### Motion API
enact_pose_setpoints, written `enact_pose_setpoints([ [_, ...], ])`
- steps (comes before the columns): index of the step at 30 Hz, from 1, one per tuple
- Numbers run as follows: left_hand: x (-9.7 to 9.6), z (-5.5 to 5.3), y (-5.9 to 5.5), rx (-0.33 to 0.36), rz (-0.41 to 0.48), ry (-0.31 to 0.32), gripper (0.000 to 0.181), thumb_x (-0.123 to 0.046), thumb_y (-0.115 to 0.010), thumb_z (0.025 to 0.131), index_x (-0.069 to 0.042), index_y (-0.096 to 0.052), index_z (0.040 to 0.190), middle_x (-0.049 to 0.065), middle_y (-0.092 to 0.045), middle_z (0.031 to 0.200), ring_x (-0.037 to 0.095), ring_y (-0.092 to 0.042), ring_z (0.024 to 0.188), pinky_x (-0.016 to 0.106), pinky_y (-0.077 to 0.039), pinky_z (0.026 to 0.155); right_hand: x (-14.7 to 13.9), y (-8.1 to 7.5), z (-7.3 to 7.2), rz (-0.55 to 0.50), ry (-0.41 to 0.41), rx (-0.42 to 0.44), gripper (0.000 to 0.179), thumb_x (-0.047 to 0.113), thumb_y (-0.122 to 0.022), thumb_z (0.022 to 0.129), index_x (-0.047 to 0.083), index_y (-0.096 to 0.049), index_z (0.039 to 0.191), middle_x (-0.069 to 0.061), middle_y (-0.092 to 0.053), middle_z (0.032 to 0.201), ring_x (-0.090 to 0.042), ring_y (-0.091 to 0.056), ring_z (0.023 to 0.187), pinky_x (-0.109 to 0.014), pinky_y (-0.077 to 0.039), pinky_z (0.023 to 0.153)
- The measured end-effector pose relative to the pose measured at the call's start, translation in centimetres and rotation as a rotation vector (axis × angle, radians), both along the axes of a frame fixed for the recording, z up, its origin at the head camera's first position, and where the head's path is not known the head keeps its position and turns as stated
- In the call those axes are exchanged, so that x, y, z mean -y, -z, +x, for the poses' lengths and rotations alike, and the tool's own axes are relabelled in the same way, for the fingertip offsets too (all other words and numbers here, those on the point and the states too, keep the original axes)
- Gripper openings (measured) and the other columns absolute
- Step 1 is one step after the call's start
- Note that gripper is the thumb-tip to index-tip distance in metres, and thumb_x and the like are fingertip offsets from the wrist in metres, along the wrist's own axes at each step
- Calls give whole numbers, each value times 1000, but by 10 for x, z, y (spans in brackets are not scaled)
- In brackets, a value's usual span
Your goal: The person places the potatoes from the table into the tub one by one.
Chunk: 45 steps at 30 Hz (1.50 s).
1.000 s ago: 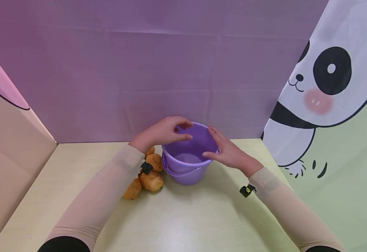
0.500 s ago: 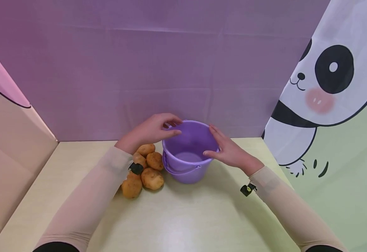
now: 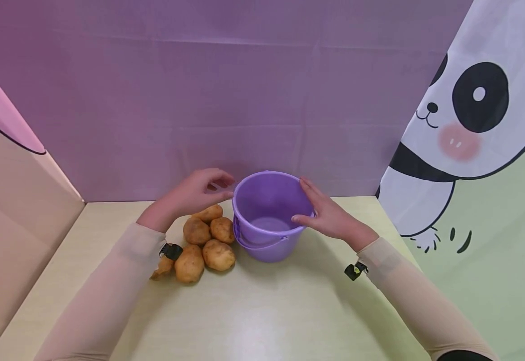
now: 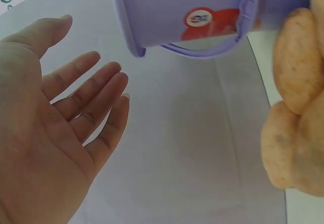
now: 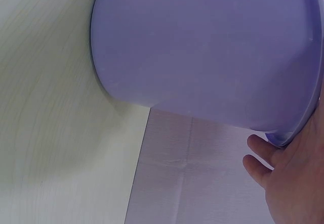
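A purple bucket (image 3: 267, 248) stands on the table, with its handle hanging down at the front left. My right hand (image 3: 330, 215) rests against the right side of its rim, fingers fairly straight and thumb over the opening. In the right wrist view two fingertips (image 5: 259, 169) show just outside the rim. My left hand (image 3: 193, 193) hovers above the potatoes, left of the bucket and apart from it. Its fingers are loosely spread with nothing in them, as the left wrist view shows of the left hand (image 4: 61, 118). Several potatoes (image 3: 219, 255) lie left of the bucket, partly under the left forearm.
The pale wooden table (image 3: 262, 311) ends at a purple cloth backdrop (image 3: 226, 100) close behind the bucket. A panda-print cloth (image 3: 470, 150) borders the right side, and a pink and beige cloth (image 3: 14, 200) the left.
My left hand has moved left, away from over the bucket's opening, uncovering more potatoes. The right hand has stayed at the rim, and the bucket has hardly moved.
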<state>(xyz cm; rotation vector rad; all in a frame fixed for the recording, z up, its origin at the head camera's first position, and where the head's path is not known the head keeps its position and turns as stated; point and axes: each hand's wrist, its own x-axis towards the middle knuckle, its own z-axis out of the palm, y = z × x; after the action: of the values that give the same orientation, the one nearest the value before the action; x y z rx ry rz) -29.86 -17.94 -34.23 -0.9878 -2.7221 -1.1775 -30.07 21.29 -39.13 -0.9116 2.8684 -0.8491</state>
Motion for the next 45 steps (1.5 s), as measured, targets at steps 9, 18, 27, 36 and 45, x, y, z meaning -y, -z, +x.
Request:
enact_pose_setpoints([
  [9,24,15,17,8,-31,-33,41,-20,-75,108,3,-68,141,20,-71,139,40,-68,127,60,-53,110,-2,1,-1,-11,3,-3,110,58,-73,101,3,-14,176,-13,-10,185,-34,-12,170,-58,-21,134],
  [18,59,37,40,29,-36,-111,36,-26,-72,111,-4,-71,139,14,-72,138,38,-66,130,62,-53,108,0,2,-1,-7,-12,-22,110,59,-72,101,3,-15,176,-16,-11,184,-36,-12,170,-60,-21,133],
  [27,83,54,56,77,-59,-185,36,-27,-72,110,-5,-71,139,13,-71,139,37,-67,129,61,-54,107,0,2,0,-18,-9,-8,109,57,-72,101,4,-14,177,-14,-10,185,-34,-11,170,-59,-21,134],
  [36,99,67,69,87,-82,-210,37,-22,-72,110,-2,-70,140,15,-72,138,38,-69,126,62,-56,105,-1,2,0,-20,-12,-15,110,58,-72,101,3,-14,176,-16,-11,184,-36,-11,170,-60,-20,133],
  [45,111,75,79,111,-106,-196,41,-24,-74,108,-1,-68,142,18,-69,142,45,-66,128,63,-55,106,0,1,0,-30,-12,-11,110,57,-72,100,2,-15,176,-13,-10,185,-36,-12,170,-59,-22,133],
])
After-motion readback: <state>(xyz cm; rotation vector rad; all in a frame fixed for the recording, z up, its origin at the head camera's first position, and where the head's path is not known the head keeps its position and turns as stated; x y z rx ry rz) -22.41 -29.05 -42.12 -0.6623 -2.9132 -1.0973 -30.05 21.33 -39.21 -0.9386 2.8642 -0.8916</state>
